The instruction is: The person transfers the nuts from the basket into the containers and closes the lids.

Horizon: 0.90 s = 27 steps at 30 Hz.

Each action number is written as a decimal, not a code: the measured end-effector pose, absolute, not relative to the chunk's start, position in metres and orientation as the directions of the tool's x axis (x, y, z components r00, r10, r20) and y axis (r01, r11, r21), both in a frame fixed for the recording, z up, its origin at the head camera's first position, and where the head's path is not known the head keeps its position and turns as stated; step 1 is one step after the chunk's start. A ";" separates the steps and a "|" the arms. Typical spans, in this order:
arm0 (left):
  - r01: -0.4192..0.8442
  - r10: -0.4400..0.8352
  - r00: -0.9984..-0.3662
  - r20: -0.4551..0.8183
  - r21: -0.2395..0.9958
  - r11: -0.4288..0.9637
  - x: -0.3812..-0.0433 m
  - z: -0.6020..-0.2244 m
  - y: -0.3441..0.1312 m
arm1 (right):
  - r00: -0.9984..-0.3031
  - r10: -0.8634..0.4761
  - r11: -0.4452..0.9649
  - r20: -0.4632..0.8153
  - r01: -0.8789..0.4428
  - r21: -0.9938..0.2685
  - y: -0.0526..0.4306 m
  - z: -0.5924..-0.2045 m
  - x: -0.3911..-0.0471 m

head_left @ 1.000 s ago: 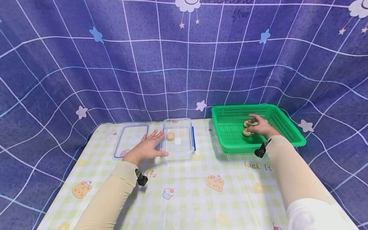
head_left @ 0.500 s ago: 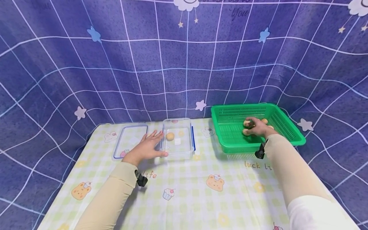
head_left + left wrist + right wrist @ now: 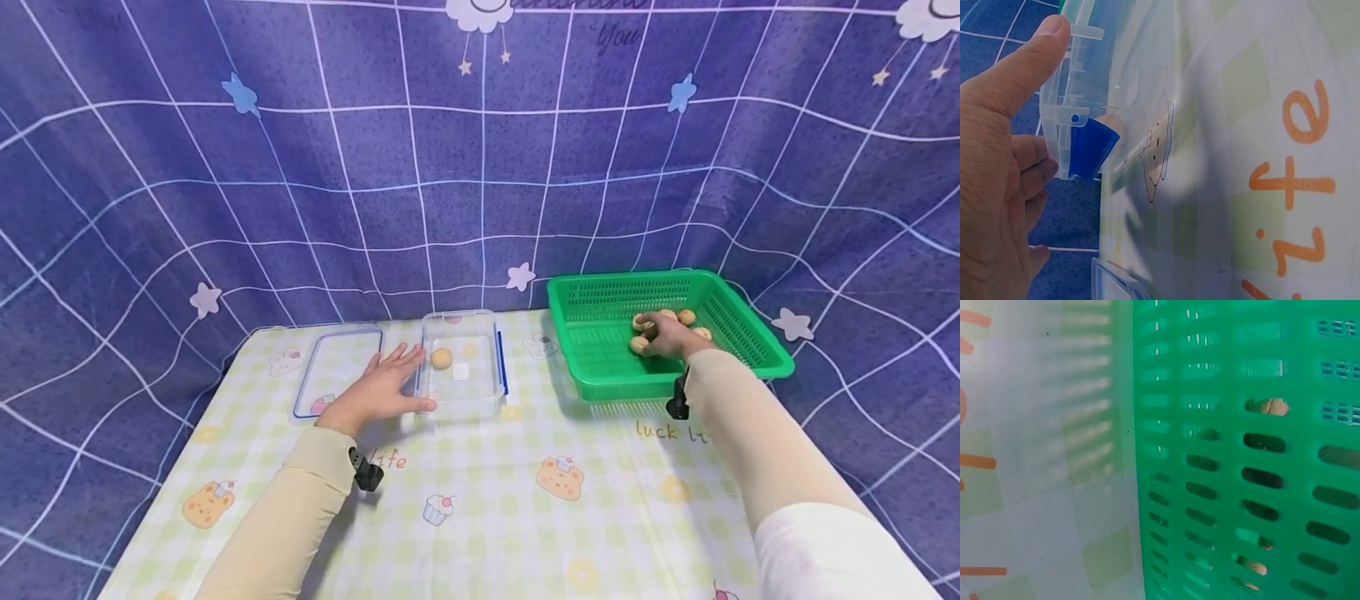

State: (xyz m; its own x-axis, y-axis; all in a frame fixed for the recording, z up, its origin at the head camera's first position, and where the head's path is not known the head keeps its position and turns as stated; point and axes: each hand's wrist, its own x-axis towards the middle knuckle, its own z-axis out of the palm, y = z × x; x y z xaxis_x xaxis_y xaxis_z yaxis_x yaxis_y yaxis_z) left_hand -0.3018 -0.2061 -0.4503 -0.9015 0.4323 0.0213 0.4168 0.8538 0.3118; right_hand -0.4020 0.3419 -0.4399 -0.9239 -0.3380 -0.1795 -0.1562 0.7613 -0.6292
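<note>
My left hand (image 3: 381,390) rests with spread fingers along the left side of a clear plastic box (image 3: 480,400); its thumb lies at the near corner. The left wrist view shows that thumb (image 3: 1029,62) at the box's rim, above a blue clip (image 3: 1092,149). One tan walnut (image 3: 441,358) lies inside the box. At the right, my right hand (image 3: 671,337) reaches down into a green basket (image 3: 592,389), fingers bent among several walnuts (image 3: 686,317). A walnut (image 3: 639,344) shows at its thumb tip; I cannot tell whether the fingers grip one.
A clear lid with a blue seal (image 3: 298,392) lies flat left of the box. A patterned cloth (image 3: 495,533) covers the table, and a blue grid curtain (image 3: 450,208) hangs behind it. The basket's slotted wall (image 3: 1222,506) fills much of the right wrist view.
The right hand has moved slightly left in the basket, its fingers drawing inward among the walnuts. The left hand stays at the box. The head view has shifted a little.
</note>
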 end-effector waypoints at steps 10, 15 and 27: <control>0.411 0.430 -0.903 0.016 0.330 0.850 -0.300 -0.452 -0.205 | -0.923 -0.342 0.812 -0.175 -0.197 -0.550 0.345 -0.445 -0.405; 0.411 0.430 -0.903 0.020 0.338 0.847 -0.300 -0.452 -0.205 | -0.930 -0.331 0.804 -0.160 -0.189 -0.564 0.344 -0.443 -0.402; 0.427 0.438 -0.898 0.052 0.349 0.834 -0.301 -0.453 -0.207 | -0.935 -0.325 0.758 -0.142 -0.168 -0.630 0.338 -0.437 -0.395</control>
State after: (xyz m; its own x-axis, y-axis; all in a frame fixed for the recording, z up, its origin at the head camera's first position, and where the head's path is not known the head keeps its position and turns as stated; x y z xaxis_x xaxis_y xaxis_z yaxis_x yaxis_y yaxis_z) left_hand -0.3006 -0.2067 -0.4533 -0.8976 0.4377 0.0518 0.4269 0.8342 0.3490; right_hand -0.3954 0.3380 -0.4365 -0.9350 -0.3248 -0.1422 -0.1676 0.7583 -0.6300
